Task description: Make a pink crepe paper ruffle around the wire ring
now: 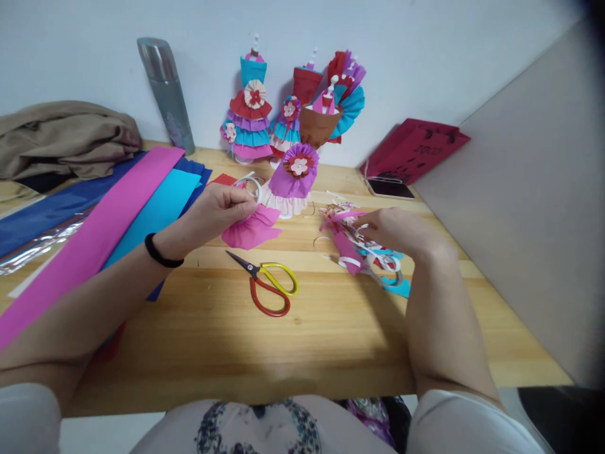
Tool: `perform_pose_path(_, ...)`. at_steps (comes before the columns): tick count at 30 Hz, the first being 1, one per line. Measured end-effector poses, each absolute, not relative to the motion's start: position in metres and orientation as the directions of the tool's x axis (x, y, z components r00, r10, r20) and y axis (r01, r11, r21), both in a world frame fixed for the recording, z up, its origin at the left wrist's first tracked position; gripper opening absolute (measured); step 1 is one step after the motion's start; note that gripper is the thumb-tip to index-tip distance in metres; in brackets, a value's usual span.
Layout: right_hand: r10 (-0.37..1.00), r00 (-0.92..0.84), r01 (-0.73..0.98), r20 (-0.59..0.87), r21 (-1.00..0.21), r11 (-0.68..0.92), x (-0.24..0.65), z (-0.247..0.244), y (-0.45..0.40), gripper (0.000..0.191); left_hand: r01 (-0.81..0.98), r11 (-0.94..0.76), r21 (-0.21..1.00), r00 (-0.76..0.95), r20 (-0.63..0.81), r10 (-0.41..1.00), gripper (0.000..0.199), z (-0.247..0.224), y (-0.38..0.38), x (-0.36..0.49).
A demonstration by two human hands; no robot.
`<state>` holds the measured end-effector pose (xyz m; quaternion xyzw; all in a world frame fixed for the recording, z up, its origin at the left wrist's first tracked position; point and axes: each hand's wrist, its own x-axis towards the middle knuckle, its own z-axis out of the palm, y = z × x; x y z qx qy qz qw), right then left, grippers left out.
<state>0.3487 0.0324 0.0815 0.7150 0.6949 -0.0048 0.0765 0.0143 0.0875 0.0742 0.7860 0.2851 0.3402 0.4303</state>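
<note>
My left hand is closed, thumb and fingers pinching a narrow white roll of tape. Just below it, a gathered pink piece of crepe paper lies on the table. My right hand reaches over a heap of paper scraps, its fingertips at the heap's edge and its fingers loosely stretched; the thumb is hidden. Between my hands lie scissors with one yellow and one red handle, blades pointing away to the left. A small purple paper dress with a flower stands just beyond the tape.
Several small dress forms in ruffled paper stand by the wall. Coloured paper sheets, a brown cloth and a grey flask are on the left. A dark red paper bag and a phone sit back right, near a partition.
</note>
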Motion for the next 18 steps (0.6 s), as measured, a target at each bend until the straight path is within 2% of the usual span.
perform_pose_path(3, 0.992, 0.110, 0.984, -0.069, 0.150, -0.098, 0.351, 0.084, 0.033, 0.024, 0.167, -0.477, 0.863, 0.607, 0.292, 0.739, 0.040, 0.075, 0.085, 0.015)
perform_pose_path(4, 0.992, 0.113, 0.985, -0.048, 0.138, -0.105, 0.348, 0.085, 0.032, 0.027, 0.167, -0.485, 0.858, 0.610, 0.297, 0.735, 0.040, 0.075, 0.085, 0.016)
perform_pose_path(5, 0.996, 0.087, 0.994, -0.030, 0.069, -0.085, 0.343, 0.086, 0.031, 0.031, 0.165, -0.492, 0.855, 0.613, 0.302, 0.730, 0.040, 0.075, 0.084, 0.017)
perform_pose_path(6, 0.999, 0.039, 0.998, -0.017, -0.038, -0.040, 0.335, 0.085, 0.030, 0.034, 0.162, -0.496, 0.853, 0.617, 0.305, 0.726, 0.040, 0.074, 0.083, 0.018)
perform_pose_path(7, 0.999, -0.037, 0.967, 0.016, -0.252, 0.040, 0.325, 0.084, 0.028, 0.033, 0.162, -0.498, 0.852, 0.623, 0.303, 0.721, 0.039, 0.074, 0.082, 0.019)
perform_pose_path(8, 0.989, -0.124, 0.852, 0.076, -0.504, 0.145, 0.313, 0.082, 0.026, 0.037, 0.163, -0.498, 0.852, 0.629, 0.299, 0.718, 0.038, 0.073, 0.081, 0.020)
perform_pose_path(9, 0.973, -0.188, 0.693, 0.135, -0.684, 0.229, 0.299, 0.078, 0.024, 0.042, 0.164, -0.498, 0.851, 0.635, 0.296, 0.714, 0.038, 0.071, 0.079, 0.021)
perform_pose_path(11, 0.944, -0.252, 0.455, 0.214, -0.834, 0.311, 0.272, 0.069, 0.020, 0.043, 0.169, -0.498, 0.851, 0.650, 0.284, 0.705, 0.036, 0.069, 0.077, 0.022)
perform_pose_path(13, 0.923, -0.329, 0.378, 0.200, -0.868, 0.322, 0.250, 0.059, 0.018, 0.041, 0.165, -0.505, 0.847, 0.662, 0.284, 0.694, 0.036, 0.067, 0.075, 0.023)
perform_pose_path(15, 0.923, -0.330, 0.359, 0.198, -0.878, 0.316, 0.237, 0.050, 0.017, 0.043, 0.176, -0.521, 0.835, 0.655, 0.296, 0.695, 0.035, 0.066, 0.075, 0.023)
perform_pose_path(18, 0.933, -0.353, 0.558, 0.065, -0.786, 0.266, 0.233, 0.044, 0.011, 0.039, 0.199, -0.533, 0.823, 0.607, 0.323, 0.726, 0.038, 0.066, 0.078, 0.021)
